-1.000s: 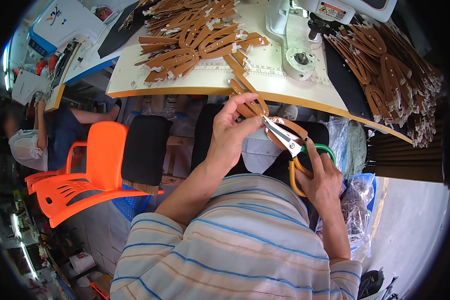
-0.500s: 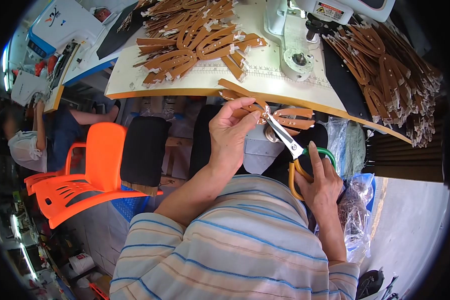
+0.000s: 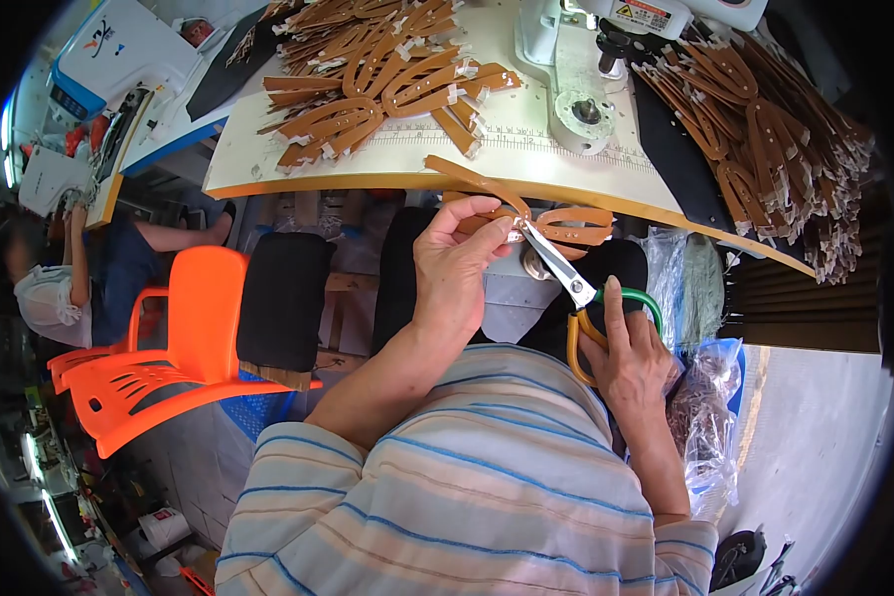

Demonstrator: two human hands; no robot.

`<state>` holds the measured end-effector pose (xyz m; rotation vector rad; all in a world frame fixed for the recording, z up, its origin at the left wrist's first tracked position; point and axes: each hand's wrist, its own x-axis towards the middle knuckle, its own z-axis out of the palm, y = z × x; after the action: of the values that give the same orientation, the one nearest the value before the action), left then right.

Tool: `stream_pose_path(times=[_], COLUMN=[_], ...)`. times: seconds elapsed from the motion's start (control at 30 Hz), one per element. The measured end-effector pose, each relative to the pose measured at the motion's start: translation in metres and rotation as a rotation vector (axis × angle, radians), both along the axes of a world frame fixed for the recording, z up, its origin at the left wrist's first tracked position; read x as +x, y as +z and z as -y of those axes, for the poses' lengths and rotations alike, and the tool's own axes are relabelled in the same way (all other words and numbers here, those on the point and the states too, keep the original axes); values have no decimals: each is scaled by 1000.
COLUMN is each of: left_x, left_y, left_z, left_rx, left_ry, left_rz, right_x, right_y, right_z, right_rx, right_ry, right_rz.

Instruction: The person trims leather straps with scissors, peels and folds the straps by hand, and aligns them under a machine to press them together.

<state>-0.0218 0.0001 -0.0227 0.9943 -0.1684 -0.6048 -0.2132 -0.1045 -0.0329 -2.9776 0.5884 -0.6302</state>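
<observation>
My left hand (image 3: 459,248) pinches a brown strap piece (image 3: 574,226) with studs along its looped bands, held just off the table's front edge. One loose end of it sticks up over the edge. In my right hand (image 3: 626,343) are scissors (image 3: 571,278) with one green and one yellow handle loop. Their blades look nearly closed, and the tips touch the strap piece close to my left thumb. What the tips meet there is too small to make out.
A heap of brown strap pieces (image 3: 368,89) lies on the white table (image 3: 243,164), another pile (image 3: 765,149) hangs at its right. Between them stands a machine (image 3: 581,119). At left are an orange chair (image 3: 204,318) and a seated person (image 3: 60,288). Plastic bags (image 3: 710,417) stand at right.
The view has shifted slightly. The strap piece has turned a little in my left hand, its loops now drawn closer together. The scissors remain at the same spot, blades slightly more closed.
</observation>
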Motion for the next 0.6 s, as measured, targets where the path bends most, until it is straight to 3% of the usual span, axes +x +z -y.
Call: stream_pose_path(times=[0.47, 0.6], left_x=[1, 2], left_y=[-6, -5], left_z=[3, 5], left_rx=[-24, -40], left_ry=[-16, 23], left_rz=[1, 7], right_x=[5, 9], right_y=[-10, -12], right_z=[-2, -6], right_rx=[138, 302], right_ry=[-3, -12], right_rz=[1, 9])
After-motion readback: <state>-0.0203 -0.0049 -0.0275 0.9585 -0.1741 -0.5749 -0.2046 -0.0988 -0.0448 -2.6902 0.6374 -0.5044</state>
